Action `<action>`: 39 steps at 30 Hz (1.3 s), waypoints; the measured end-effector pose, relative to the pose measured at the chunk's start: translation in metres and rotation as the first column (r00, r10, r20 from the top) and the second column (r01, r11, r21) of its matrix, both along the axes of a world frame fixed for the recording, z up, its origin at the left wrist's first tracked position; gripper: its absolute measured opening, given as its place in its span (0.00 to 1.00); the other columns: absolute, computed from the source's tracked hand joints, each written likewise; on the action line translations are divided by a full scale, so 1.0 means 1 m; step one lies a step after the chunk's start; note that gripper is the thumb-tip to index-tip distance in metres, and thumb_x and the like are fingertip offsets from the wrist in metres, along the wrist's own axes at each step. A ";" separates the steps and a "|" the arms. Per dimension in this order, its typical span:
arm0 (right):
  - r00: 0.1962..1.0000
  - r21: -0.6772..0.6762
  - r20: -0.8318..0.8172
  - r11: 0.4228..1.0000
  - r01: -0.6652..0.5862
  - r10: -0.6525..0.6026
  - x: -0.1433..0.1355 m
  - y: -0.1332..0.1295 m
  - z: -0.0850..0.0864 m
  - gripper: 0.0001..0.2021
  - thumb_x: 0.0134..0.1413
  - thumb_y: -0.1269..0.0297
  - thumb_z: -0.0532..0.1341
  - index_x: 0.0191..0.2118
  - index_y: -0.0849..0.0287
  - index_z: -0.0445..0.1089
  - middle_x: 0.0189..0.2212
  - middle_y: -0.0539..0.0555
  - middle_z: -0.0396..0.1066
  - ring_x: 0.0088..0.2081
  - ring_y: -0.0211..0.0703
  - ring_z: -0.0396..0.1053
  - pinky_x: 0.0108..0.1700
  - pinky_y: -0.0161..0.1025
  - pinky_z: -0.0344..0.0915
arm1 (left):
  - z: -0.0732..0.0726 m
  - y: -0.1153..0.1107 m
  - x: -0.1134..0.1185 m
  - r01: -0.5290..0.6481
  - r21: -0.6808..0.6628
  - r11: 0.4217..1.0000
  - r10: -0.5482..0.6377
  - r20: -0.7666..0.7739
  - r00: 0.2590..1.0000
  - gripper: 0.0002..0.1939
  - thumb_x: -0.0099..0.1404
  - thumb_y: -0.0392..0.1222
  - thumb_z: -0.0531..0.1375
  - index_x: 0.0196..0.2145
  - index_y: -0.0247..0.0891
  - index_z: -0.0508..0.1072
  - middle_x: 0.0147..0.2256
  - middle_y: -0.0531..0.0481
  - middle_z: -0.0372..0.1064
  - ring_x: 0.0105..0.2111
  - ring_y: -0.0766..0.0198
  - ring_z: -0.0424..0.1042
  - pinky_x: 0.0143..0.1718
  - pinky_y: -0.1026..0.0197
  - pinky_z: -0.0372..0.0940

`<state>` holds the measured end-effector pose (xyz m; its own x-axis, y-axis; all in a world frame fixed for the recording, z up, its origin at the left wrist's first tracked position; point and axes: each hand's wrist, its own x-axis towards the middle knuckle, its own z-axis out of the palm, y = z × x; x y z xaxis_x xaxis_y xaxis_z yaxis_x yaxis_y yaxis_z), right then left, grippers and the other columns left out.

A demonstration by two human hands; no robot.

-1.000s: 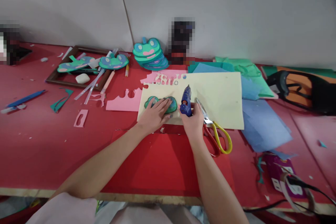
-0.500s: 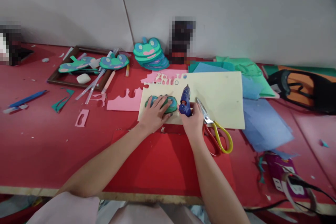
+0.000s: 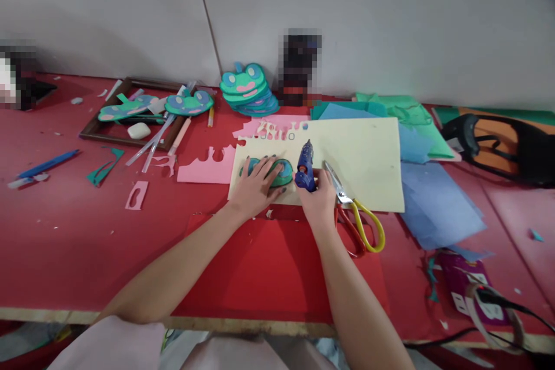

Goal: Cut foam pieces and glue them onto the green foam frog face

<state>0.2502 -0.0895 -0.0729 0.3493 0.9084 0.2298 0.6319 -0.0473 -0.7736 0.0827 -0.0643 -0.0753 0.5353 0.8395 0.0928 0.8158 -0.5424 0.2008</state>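
My left hand [image 3: 255, 185] lies flat with fingers spread over a green frog-face cutout [image 3: 284, 173] with blue eye patches, covering much of it. The cutout rests on a cream sheet [image 3: 359, 156]. Just to the right, my right hand [image 3: 318, 193] is closed around a dark blue glue gun [image 3: 306, 165], its nozzle pointing away from me. Beside that hand, scissors [image 3: 344, 198] with one red and one yellow handle lie partly on the cream sheet, their blades nearly together.
A stack of finished frog faces [image 3: 247, 87] stands by the wall. At left are a brown frame [image 3: 87, 130], a blue pen [image 3: 47, 165] and pink scraps [image 3: 206, 167]. Blue sheets [image 3: 437, 208], a purple box [image 3: 463, 283] and a black cable [image 3: 455, 336] lie at right.
Hardly anything differs. The view has shifted very slightly; both hands keep their places, the left flat on the cutout and the right around the glue gun.
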 end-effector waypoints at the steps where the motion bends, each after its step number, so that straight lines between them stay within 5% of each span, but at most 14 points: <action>1: 1.000 0.000 -0.003 1.000 0.001 -0.001 0.000 0.000 0.000 0.10 0.48 0.57 0.61 0.33 0.57 0.66 0.30 0.50 0.63 0.29 0.41 0.61 0.32 0.38 0.59 | 0.000 0.000 -0.001 0.007 -0.001 1.000 -0.007 -0.002 1.000 0.28 0.70 0.52 0.46 0.64 0.41 0.55 0.66 0.42 0.47 0.66 0.51 0.47 0.65 0.37 0.37; 17: 0.998 -0.010 0.021 0.999 -0.051 0.051 -0.003 -0.002 0.004 0.11 0.48 0.56 0.63 0.34 0.58 0.67 0.31 0.50 0.64 0.27 0.39 0.60 0.30 0.37 0.59 | -0.007 0.001 -0.001 -0.013 0.001 1.000 0.013 0.038 0.999 0.26 0.69 0.52 0.48 0.62 0.45 0.58 0.66 0.39 0.44 0.66 0.47 0.44 0.63 0.35 0.41; 39: 1.000 0.009 0.001 0.999 -0.031 0.031 -0.001 0.000 0.002 0.11 0.49 0.56 0.62 0.33 0.58 0.67 0.30 0.51 0.64 0.28 0.39 0.60 0.31 0.38 0.59 | -0.004 0.002 0.001 -0.034 -0.017 0.999 0.035 0.028 0.999 0.30 0.69 0.55 0.45 0.63 0.38 0.56 0.66 0.41 0.46 0.66 0.50 0.45 0.64 0.37 0.40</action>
